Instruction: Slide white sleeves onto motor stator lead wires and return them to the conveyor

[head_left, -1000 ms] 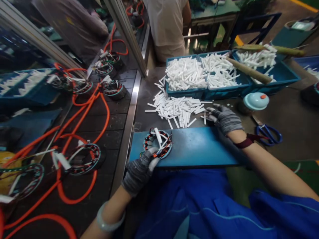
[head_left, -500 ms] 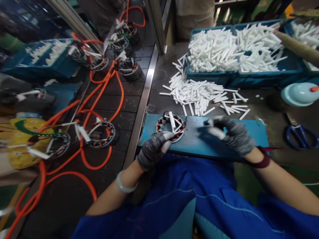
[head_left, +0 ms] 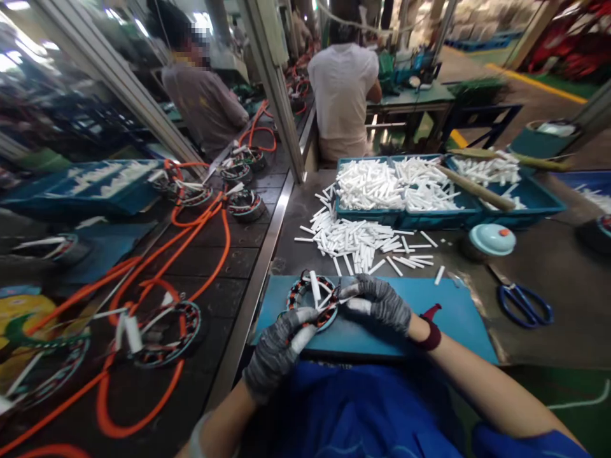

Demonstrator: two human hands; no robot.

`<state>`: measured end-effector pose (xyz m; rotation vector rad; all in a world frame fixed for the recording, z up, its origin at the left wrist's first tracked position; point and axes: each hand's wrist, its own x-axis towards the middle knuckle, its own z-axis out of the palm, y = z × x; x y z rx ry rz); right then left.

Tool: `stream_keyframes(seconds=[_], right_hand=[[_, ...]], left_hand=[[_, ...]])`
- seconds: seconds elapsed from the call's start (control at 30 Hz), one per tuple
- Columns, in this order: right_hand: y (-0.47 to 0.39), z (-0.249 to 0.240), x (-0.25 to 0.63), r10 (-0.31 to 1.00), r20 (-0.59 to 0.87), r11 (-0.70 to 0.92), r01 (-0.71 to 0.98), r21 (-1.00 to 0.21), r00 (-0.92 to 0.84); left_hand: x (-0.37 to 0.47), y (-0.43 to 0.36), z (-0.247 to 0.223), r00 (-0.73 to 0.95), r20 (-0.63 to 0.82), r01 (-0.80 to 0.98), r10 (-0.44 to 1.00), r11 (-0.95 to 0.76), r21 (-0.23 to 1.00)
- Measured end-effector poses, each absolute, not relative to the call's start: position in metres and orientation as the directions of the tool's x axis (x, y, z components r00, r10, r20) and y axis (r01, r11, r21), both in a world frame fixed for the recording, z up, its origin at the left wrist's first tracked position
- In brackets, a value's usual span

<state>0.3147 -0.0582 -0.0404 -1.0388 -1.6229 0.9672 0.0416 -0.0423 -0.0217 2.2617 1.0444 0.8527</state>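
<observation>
A ring-shaped motor stator, with orange and black windings and a pale blue edge, lies on the blue mat. White sleeves stick up from its wires. My left hand, in a grey glove with white fingertips, is closed at the stator's near edge, pinching its lead wires. From the right, my right hand, gloved the same way, pinches thin wire ends beside the ring. Whether a small sleeve is also between those fingertips cannot be made out. Loose white tubes are heaped just beyond the mat.
Blue bins full of white tubes stand behind the heap. A lidded pale blue container and blue-handled scissors lie to the right. Left of a metal rail, orange hoses run among more stators. A co-worker sits ahead.
My right hand has moved left to the stator and closed on its wire ends. My left hand keeps its place at the ring. The head view has tilted up, showing co-workers.
</observation>
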Motion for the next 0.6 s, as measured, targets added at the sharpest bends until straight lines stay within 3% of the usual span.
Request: stream_keyframes(seconds=[0.1, 0.17, 0.23, 0.3, 0.4, 0.47, 0.6], right_hand=[[-0.057, -0.029, 0.307, 0.881, 0.365, 0.432, 0.198, -0.88, -0.3], [-0.061, -0.021, 0.302, 0.884, 0.311, 0.399, 0.218, -0.89, -0.349], [-0.065, -0.015, 0.298, 0.932, 0.156, 0.246, 0.252, -0.936, -0.328], [-0.069, -0.014, 0.293, 0.942, -0.116, -0.049, 0.215, -0.975, -0.314], [-0.073, -0.018, 0.281, 0.827, -0.426, -0.419, 0.105, -0.902, -0.367], [-0.075, -0.022, 0.268, 0.813, -0.458, -0.467, 0.067, -0.882, -0.359], [-0.08, -0.022, 0.252, 0.866, -0.425, -0.404, 0.132, -0.905, -0.264]], left_hand=[[0.042, -0.044, -0.028, 0.446, 0.318, 0.525, 0.837, -0.532, 0.664], [0.044, -0.045, -0.032, 0.447, 0.36, 0.53, 0.819, -0.566, 0.631], [0.047, -0.046, -0.034, 0.466, 0.437, 0.515, 0.769, -0.637, 0.573], [0.051, -0.048, -0.036, 0.473, 0.53, 0.511, 0.704, -0.709, 0.486], [0.055, -0.051, -0.037, 0.502, 0.617, 0.527, 0.606, -0.78, 0.338], [0.057, -0.053, -0.037, 0.537, 0.636, 0.53, 0.554, -0.808, 0.256], [0.056, -0.053, -0.036, 0.585, 0.649, 0.524, 0.487, -0.837, 0.156]])
